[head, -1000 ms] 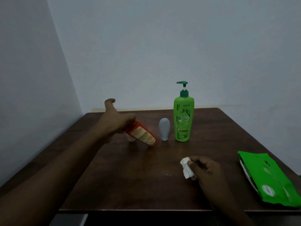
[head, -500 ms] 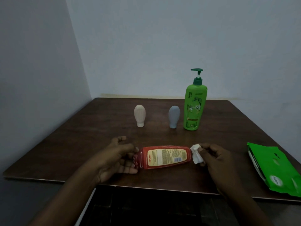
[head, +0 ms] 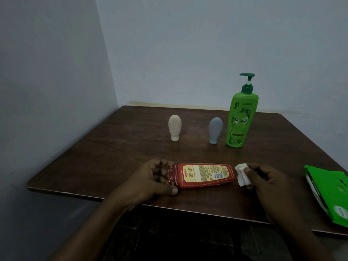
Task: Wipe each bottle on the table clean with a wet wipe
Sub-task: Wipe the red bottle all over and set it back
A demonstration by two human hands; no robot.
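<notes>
A red bottle (head: 204,175) lies sideways over the near part of the table, label up. My left hand (head: 153,180) grips its cap end on the left. My right hand (head: 267,180) pinches a crumpled white wet wipe (head: 242,176) against the bottle's right end. Further back stand three bottles: a cream squeeze bottle (head: 175,127), a grey-blue squeeze bottle (head: 215,129) and a tall green pump bottle (head: 241,117).
The dark wooden table (head: 116,157) sits in a corner, with walls behind and to the left. A green wet-wipe pack (head: 331,193) lies at the right edge. The table's front edge runs just below my hands.
A second ago my left hand was lifting the red bottle from the back row. It brought the bottle forward and turned it sideways, and my right hand moved the wipe to the bottle's end.
</notes>
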